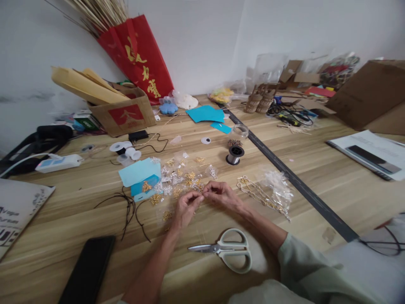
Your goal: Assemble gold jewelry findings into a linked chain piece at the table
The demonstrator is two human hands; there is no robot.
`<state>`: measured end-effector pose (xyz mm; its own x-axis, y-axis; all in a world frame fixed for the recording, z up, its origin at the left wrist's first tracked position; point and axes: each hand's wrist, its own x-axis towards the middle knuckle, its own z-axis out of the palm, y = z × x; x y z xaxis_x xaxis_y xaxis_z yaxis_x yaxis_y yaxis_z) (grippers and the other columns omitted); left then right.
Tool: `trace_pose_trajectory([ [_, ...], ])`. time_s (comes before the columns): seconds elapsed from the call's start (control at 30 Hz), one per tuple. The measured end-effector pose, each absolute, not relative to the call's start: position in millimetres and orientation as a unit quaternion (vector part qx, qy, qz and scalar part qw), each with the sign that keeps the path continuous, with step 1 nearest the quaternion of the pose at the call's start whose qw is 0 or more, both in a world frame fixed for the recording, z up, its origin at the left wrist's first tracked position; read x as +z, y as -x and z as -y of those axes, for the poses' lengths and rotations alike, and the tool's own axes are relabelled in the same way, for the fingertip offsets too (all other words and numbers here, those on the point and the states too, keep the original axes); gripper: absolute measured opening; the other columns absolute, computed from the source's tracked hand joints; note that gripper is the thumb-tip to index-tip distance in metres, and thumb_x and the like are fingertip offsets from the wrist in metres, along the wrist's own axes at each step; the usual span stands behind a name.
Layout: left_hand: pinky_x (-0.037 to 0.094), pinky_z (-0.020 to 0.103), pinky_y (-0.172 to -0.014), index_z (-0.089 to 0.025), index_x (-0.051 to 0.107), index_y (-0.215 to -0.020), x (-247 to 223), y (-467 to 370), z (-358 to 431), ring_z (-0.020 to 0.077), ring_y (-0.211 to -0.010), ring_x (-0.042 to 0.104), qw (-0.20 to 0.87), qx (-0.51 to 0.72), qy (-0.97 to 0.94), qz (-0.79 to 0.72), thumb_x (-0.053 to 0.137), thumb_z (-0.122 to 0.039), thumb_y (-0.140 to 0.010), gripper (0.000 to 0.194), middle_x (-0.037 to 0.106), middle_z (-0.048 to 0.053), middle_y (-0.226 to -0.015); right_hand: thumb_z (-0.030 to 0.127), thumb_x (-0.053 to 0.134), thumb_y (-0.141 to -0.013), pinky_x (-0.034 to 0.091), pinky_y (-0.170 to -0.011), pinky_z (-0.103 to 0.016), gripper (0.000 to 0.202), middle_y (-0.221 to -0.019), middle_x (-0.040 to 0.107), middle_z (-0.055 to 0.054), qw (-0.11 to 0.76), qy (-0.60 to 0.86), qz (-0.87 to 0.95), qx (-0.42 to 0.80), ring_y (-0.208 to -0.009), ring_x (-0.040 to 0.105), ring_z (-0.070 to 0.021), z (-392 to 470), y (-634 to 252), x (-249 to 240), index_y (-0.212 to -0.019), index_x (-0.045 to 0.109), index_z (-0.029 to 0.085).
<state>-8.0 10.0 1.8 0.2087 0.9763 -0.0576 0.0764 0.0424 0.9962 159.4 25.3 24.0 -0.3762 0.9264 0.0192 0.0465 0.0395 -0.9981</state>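
Over the middle of the table, my left hand and my right hand meet with fingertips pinched together. Whatever lies between them is too small to make out. Just beyond them are gold and silver beads and findings in small clear bags. Pale-handled scissors lie near my forearms, blades pointing left. A spool of thin wire stands behind my right hand. To the right of that hand rest gold and silver chains, partly on a crumpled clear bag.
Black cords and a dark phone lie to the left. Light blue cards sit beside the beads. A glass jar stands behind the spool. A long dark strip crosses the table. Cardboard boxes line the back right.
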Motion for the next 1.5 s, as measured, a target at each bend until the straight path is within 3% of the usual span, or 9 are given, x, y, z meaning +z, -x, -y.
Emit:
trace_pose_trajectory([
  [0.3,0.037,0.021,-0.056,-0.014,0.066,-0.077,2,10,-11,0.0115,-0.061,0.048,0.584,0.408,-0.527,-0.463,0.063,-0.035,-0.073,0.021,0.057,0.000,-0.066,0.042,0.058,-0.080,0.034,-0.052,-0.020,0.029,-0.067,0.051,0.001,0.367,0.405,0.623,0.560,-0.058,0.043,-0.0082,-26,-159,21,-0.079,0.058,0.013],
  [0.67,0.041,0.022,-0.059,-0.015,0.066,-0.077,1,10,-11,0.0138,-0.068,0.054,0.576,0.423,-0.533,-0.453,0.064,-0.027,-0.071,0.013,0.062,0.002,-0.072,0.052,0.060,-0.075,0.040,-0.049,-0.020,0.039,-0.066,0.049,0.001,0.358,0.399,0.562,0.630,-0.053,0.044,-0.0078,-27,-157,13,-0.077,0.056,0.014],
  [1.03,0.043,0.023,-0.064,-0.015,0.063,-0.070,-5,9,-11,0.0146,-0.070,0.054,0.527,0.452,-0.562,-0.450,0.065,-0.023,-0.071,0.008,0.061,0.003,-0.074,0.052,0.061,-0.076,0.039,-0.047,-0.019,0.039,-0.061,0.047,0.002,0.371,0.393,0.550,0.637,-0.050,0.043,-0.0066,-24,-154,11,-0.076,0.055,0.013],
  [1.5,0.041,0.023,-0.063,-0.015,0.063,-0.072,0,10,-10,0.0142,-0.068,0.052,0.494,0.447,-0.574,-0.477,0.064,-0.031,-0.075,0.016,0.059,0.002,-0.071,0.050,0.059,-0.077,0.034,-0.044,-0.018,0.036,-0.058,0.044,0.004,0.360,0.415,0.564,0.617,-0.047,0.039,-0.0058,-21,-153,18,-0.077,0.054,0.014],
])
